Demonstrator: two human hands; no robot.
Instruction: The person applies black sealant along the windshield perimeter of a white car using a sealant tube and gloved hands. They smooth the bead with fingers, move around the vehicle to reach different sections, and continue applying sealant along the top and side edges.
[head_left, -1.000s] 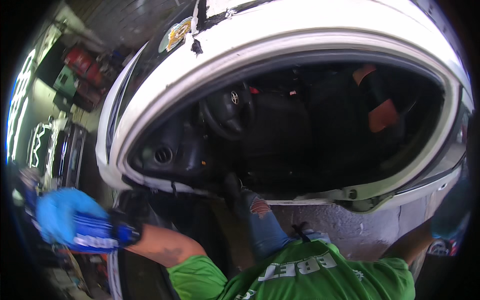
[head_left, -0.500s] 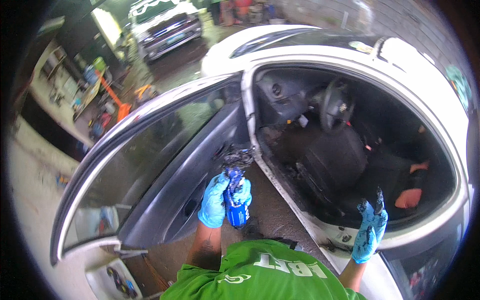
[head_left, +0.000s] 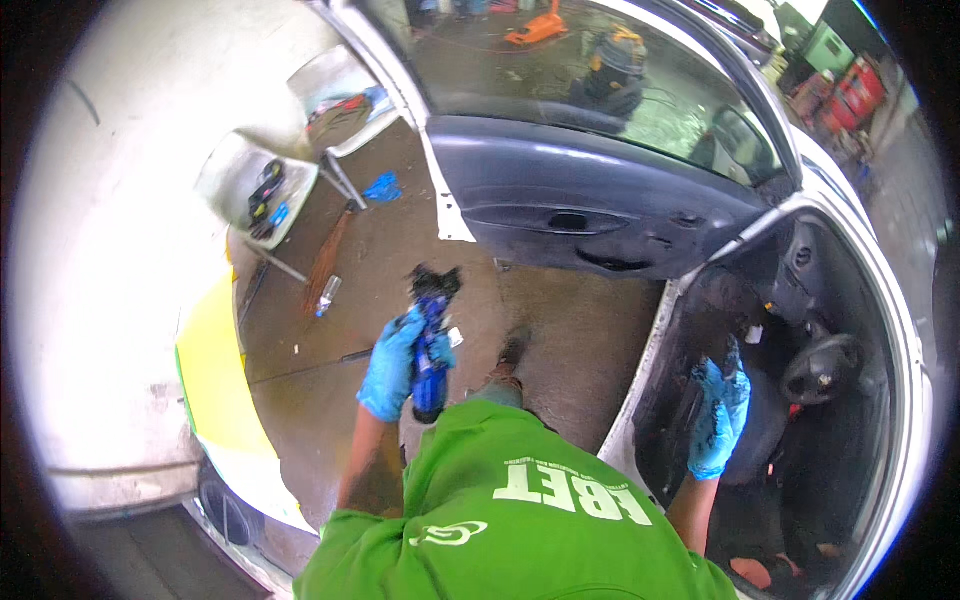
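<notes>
My left hand [head_left: 388, 372], in a light blue glove, is wrapped round a blue cylindrical container [head_left: 430, 388], held roughly upright above the floor. A ragged, shiny black clump [head_left: 435, 283] sticks up at its top; I cannot make out its exact kind. My right hand [head_left: 718, 415], gloved alike and smeared black on the fingers and palm, is raised at the car's doorway with fingers stretched out and nothing in it. The white car's open front door [head_left: 600, 205], with a dark inner panel, stands ahead of me.
Inside the car are a steering wheel [head_left: 822, 378] and dark seats. At the left, a white chair [head_left: 225, 180] holds tools beside a broom [head_left: 330, 250], a plastic bottle [head_left: 328, 296] and a blue crumpled item [head_left: 383, 187]. Beyond the door glass stands a yellow-black vacuum [head_left: 613, 75].
My view has swung left, away from the car's interior toward the wall and chairs. The blue container has stayed in my left hand; my right hand remains raised with fingers out.
</notes>
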